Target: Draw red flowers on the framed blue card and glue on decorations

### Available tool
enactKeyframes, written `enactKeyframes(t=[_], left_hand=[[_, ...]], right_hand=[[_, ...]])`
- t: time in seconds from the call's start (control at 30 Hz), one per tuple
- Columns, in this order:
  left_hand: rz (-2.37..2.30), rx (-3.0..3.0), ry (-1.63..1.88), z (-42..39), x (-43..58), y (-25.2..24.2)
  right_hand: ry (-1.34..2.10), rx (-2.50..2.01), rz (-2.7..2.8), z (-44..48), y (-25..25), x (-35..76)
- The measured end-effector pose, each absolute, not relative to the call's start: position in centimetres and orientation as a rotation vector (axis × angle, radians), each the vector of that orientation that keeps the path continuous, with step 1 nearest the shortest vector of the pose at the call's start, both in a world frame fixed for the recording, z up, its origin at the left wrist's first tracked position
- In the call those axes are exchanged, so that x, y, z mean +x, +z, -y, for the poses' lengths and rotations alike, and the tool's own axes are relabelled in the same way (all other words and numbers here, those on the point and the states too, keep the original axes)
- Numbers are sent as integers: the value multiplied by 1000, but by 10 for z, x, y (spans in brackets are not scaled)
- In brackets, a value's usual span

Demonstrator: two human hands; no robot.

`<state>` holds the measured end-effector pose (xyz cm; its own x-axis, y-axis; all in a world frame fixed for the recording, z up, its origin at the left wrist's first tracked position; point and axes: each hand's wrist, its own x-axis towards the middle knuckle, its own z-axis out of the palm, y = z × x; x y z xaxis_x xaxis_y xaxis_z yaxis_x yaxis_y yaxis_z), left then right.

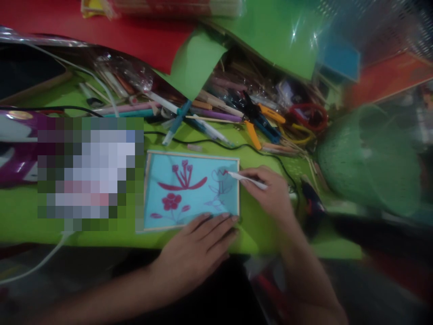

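Note:
A light-blue board (199,198) with a thin pale wooden frame lies on the green table. It bears dark-red painted flowers on its left and outlined flowers on its right. My right hand (267,189) grips a slim white pen (248,180), its tip touching the outlined flower at the upper right, where a small red mark shows. My left hand (206,237) lies flat with fingers stretched across the frame's lower right edge. Whether the pen is a marker or a brush pen is too blurred to tell.
Behind the board lie several pens, sticks, orange-handled pliers (260,119) and red-handled scissors (309,115). A black cable (216,145) runs just beyond the frame. A green translucent basket (368,158) stands at right; a blurred-out device (94,171) with a white cable lies left.

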<state>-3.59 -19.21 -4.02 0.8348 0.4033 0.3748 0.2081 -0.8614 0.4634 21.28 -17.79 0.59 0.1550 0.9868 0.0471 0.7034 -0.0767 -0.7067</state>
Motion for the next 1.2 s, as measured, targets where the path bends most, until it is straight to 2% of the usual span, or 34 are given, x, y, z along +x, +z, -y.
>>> enactKeyframes(t=[1.2], left_hand=[[-470,2603,667,191,-35,-37]], right_hand=[[683,-1821,1625,179,13,214]])
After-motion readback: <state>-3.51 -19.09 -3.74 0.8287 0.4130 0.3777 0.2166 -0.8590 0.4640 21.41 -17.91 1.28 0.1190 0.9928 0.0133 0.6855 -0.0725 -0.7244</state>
